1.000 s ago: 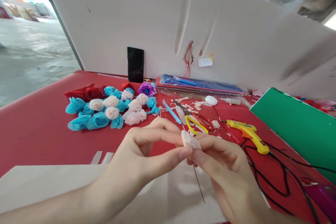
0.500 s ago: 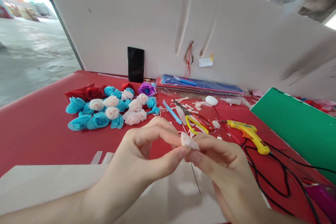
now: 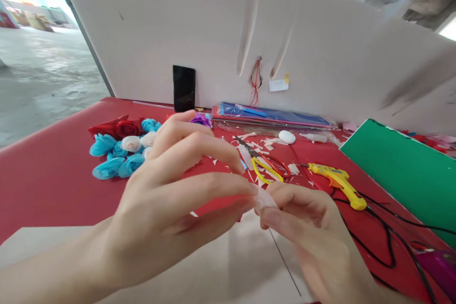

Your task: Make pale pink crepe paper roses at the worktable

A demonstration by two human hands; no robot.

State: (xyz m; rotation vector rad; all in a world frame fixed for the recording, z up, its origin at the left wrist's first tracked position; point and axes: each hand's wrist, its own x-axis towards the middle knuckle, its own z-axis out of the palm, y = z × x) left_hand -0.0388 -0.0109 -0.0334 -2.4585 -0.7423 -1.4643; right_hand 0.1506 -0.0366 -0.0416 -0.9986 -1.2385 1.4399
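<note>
A small pale pink paper flower bud (image 3: 265, 198) is between my hands, over the white sheet (image 3: 199, 266). Thumb and fingertips of my right hand (image 3: 313, 232) pinch its base. From there a thin wire stem (image 3: 285, 262) slants down toward the front. My left hand (image 3: 171, 185) has its index finger and thumb closed on the bud's left edge, while its other fingers are raised and spread. The left hand hides part of a group of paper roses: blue (image 3: 109, 167), pale pink (image 3: 131, 143), red (image 3: 128, 128) and purple (image 3: 202, 120).
Behind the hands lie scissors (image 3: 265, 164) among paper scraps and a white egg-shaped object (image 3: 287, 137). A yellow glue gun (image 3: 338, 181) with black cable lies at right, before a green board (image 3: 402, 171). A phone (image 3: 184, 88) leans against the wall near wrapped paper sheets (image 3: 278, 116).
My left hand has lifted and spread its outer fingers, now covering more roses and the blue stick. The bud has shifted slightly right and down, with more of the wire showing.
</note>
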